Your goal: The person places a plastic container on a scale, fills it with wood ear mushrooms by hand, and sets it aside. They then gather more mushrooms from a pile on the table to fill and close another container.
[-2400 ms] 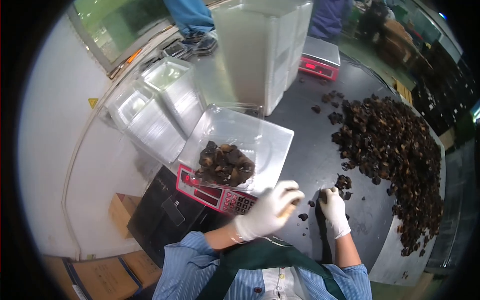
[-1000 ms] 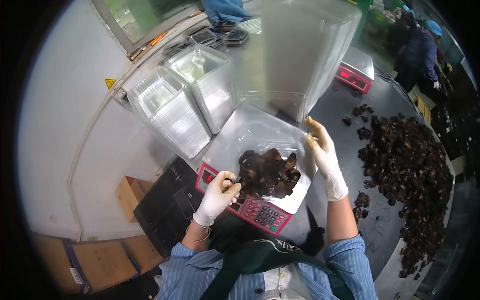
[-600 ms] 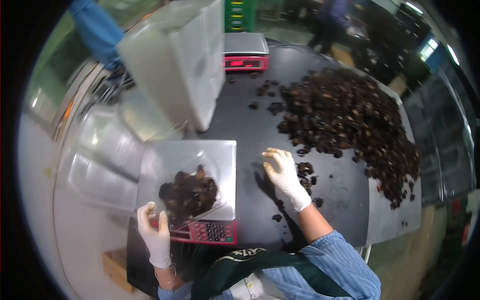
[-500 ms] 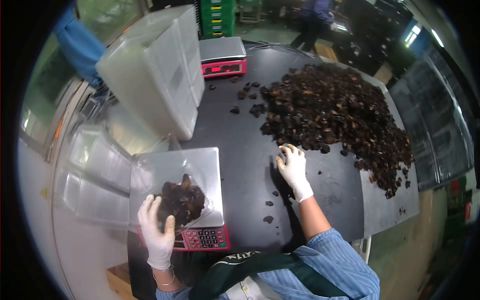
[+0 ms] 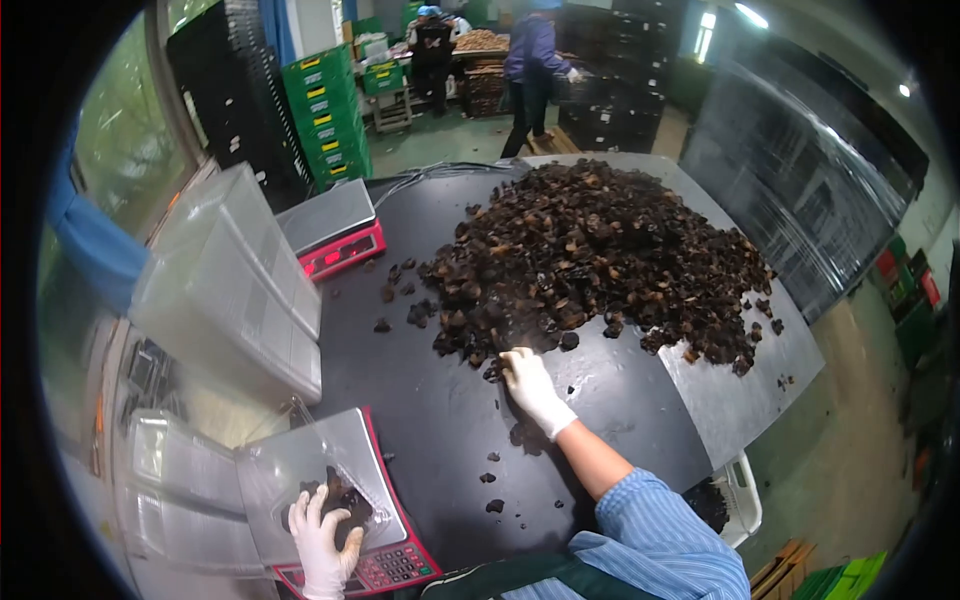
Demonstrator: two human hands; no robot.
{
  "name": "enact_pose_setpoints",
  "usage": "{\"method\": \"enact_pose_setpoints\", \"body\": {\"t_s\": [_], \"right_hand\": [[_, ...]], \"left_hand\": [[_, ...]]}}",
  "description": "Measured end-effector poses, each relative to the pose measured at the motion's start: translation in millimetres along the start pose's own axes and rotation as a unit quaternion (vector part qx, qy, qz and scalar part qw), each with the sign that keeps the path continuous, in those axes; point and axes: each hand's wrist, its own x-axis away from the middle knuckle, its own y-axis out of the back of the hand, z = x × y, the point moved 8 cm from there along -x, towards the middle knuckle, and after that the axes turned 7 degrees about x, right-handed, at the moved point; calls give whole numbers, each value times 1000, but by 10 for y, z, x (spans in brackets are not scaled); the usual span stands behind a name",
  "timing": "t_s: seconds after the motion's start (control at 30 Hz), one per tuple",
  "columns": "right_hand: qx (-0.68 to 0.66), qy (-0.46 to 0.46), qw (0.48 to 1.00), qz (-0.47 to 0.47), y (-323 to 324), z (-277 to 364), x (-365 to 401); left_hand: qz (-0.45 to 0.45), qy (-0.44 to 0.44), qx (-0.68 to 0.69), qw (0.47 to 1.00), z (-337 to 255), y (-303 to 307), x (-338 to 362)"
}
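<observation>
Dark, crinkled pieces lie in a large pile (image 5: 600,250) on the black table (image 5: 400,350). My right hand (image 5: 535,392), in a white glove, is at the pile's near edge, its fingertips against the pieces; whatever is between them is hidden. At the lower left, my gloved left hand (image 5: 322,540) has its fingers spread over a clear plastic container (image 5: 375,485) with dark pieces in it. That container rests on the plate of a red scale (image 5: 400,565). A few loose pieces (image 5: 495,506) are scattered on the table nearer my body.
Tall stacks of clear containers (image 5: 235,290) stand left, with more containers (image 5: 180,500) below. A second red scale (image 5: 345,250) sits behind. Green crates (image 5: 328,115) are farther back. A person in purple (image 5: 533,60) stands beyond the table; wrapped dark stacks (image 5: 800,170) are at right.
The view has swung up and to the right. My right hand has reached the edge of the pile. My left hand is still at the container on the scale.
</observation>
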Motion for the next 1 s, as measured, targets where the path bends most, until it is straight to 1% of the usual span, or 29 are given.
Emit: {"method": "enact_pose_setpoints", "body": {"t_s": [0.03, 0.13, 0.17, 0.2, 0.23, 0.27, 0.3, 0.4, 0.43, 0.47, 0.5, 0.53, 0.57, 0.67, 0.7, 0.77, 0.8, 0.9, 1.0], "right_hand": [[63, -14, 996, 63, -117, 41, -44], [151, 46, 982, 105, -315, 226, -66], [150, 54, 981, 113, -418, 179, -80], [138, 50, 980, 137, -451, 152, -111], [127, 46, 978, 161, -467, 114, -128], [117, 43, 975, 186, -482, 83, -145], [104, 23, 975, 196, -457, 71, -178], [-52, -64, 987, 140, -314, 12, -145], [-84, -78, 986, 122, -261, 23, -110], [-130, -102, 977, 132, -260, 26, -69], [-176, -126, 966, 143, -259, 27, -21], [-221, -150, 951, 153, -281, 16, 36], [-272, -189, 928, 173, -357, -26, 123], [-327, -214, 904, 174, -187, 81, 240], [-326, -233, 896, 189, -80, 145, 256], [-367, -253, 874, 195, 32, 212, 296], [-384, -256, 865, 196, 27, 214, 306], [-429, -253, 845, 195, -35, 223, 352], [-520, -351, 747, 220, -121, 233, 459]], "left_hand": [[-14, -22, -25, 999, -84, 38, -20], [-12, -7, -8, 1000, -61, 44, -24], [1, 9, 14, 1000, 20, 7, -11], [-51, -48, -42, 997, -220, 129, -52], [-133, -236, -86, 959, -223, 97, -65], [-210, -413, -125, 877, -165, -1, 59], [-205, -403, -130, 882, -171, -4, 57], [-191, -374, -139, 897, -226, 14, 62], [-186, -366, -136, 902, -270, 39, 53], [-181, -357, -132, 907, -305, 69, 51], [-152, -341, -128, 919, -316, 87, 44], [-143, -336, -131, 922, -342, 110, 43], [-133, -330, -135, 925, -367, 128, 35], [-112, -319, -128, 932, -375, 141, 28], [-106, -317, -123, 934, -372, 138, 22], [-112, -324, -108, 933, -324, 109, 30], [-115, -327, -101, 933, -329, 112, 18], [-87, -324, -112, 935, -354, 139, 14], [-90, -327, -105, 935, -303, 109, 25]]}}
